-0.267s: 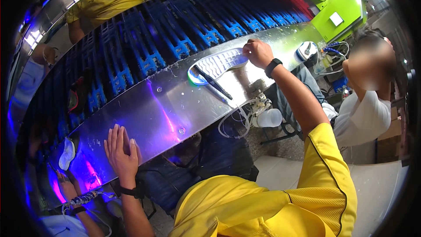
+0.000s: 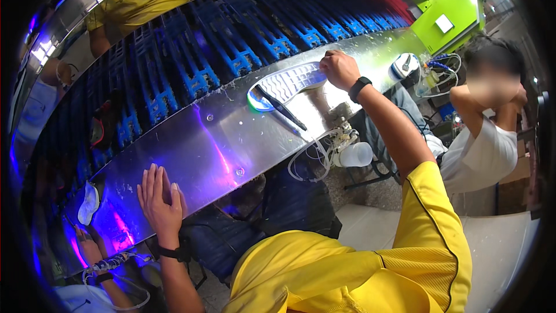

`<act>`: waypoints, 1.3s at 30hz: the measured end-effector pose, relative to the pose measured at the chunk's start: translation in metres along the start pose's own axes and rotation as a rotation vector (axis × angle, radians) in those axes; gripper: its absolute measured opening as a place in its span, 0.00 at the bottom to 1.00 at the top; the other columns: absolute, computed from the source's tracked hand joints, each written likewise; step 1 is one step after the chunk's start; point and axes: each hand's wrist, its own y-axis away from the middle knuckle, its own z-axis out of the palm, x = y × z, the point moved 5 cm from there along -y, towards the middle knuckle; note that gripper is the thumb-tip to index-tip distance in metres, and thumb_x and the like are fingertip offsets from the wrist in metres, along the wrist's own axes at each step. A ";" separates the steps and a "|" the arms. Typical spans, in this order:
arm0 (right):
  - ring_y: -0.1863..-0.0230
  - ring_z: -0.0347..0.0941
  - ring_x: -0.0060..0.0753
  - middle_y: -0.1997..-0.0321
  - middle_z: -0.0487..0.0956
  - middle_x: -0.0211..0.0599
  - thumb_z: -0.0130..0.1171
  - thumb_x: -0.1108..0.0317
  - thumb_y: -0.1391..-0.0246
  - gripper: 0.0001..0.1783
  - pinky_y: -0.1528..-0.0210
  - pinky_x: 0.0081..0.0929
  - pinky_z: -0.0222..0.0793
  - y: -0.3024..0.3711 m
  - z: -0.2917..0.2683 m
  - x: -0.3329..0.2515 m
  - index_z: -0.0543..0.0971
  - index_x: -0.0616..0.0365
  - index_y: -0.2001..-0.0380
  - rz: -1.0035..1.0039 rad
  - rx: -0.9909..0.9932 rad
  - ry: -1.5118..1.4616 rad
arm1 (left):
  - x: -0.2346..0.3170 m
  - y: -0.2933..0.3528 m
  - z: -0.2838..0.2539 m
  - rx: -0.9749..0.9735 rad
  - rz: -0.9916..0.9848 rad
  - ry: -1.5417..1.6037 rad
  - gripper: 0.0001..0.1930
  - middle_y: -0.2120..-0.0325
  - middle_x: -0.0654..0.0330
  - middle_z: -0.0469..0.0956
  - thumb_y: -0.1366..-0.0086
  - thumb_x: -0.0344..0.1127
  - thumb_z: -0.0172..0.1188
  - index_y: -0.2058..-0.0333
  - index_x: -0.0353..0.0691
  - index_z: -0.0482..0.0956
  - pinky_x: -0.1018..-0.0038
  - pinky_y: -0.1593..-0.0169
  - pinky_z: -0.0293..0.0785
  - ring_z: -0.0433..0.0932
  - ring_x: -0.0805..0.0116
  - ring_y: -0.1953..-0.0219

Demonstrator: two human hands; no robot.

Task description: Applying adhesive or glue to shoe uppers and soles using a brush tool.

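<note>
A white shoe sole with ridged tread and a blue-rimmed end lies tread up on the metal ledge. At its right end is my right hand, its fingers curled closed against the sole's tip; the fingertips are partly hidden. Across the other end of the sole rests a slim black pen-like tool, sticking out past the ledge side. My left hand lies flat on the ledge further left, fingers stretched out and holding nothing.
Beyond the metal ledge runs a rack of blue slats. A small spray gun with a white cup and tubing hangs at the near edge. Co-workers sit at both sides; another white sole is by the left one's hand.
At the right, the seated co-worker has raised their arms, bringing the hands up beside the head. My hands and the sole stay where they were.
</note>
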 end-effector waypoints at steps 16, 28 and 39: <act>0.57 0.81 0.42 0.64 0.83 0.31 0.68 0.64 0.47 0.03 0.56 0.40 0.78 0.004 0.001 0.002 0.87 0.48 0.70 0.040 -0.012 -0.025 | 0.001 -0.001 0.000 -0.011 -0.011 -0.015 0.26 0.30 0.57 0.72 0.30 0.40 0.61 0.35 0.44 0.78 0.51 0.22 0.52 0.66 0.55 0.26; 0.56 0.83 0.44 0.62 0.86 0.36 0.60 0.71 0.44 0.10 0.55 0.43 0.79 0.012 -0.011 -0.005 0.89 0.48 0.63 0.061 0.042 -0.037 | -0.004 0.001 0.003 -0.002 -0.003 -0.017 0.26 0.30 0.57 0.73 0.30 0.40 0.61 0.34 0.45 0.78 0.51 0.22 0.52 0.66 0.55 0.26; 0.60 0.83 0.51 0.62 0.87 0.41 0.57 0.75 0.45 0.13 0.55 0.45 0.78 0.025 -0.020 -0.010 0.87 0.49 0.62 -0.061 0.185 -0.137 | -0.005 0.001 0.005 -0.010 0.000 -0.023 0.26 0.30 0.58 0.72 0.29 0.40 0.61 0.34 0.45 0.78 0.51 0.22 0.52 0.66 0.55 0.26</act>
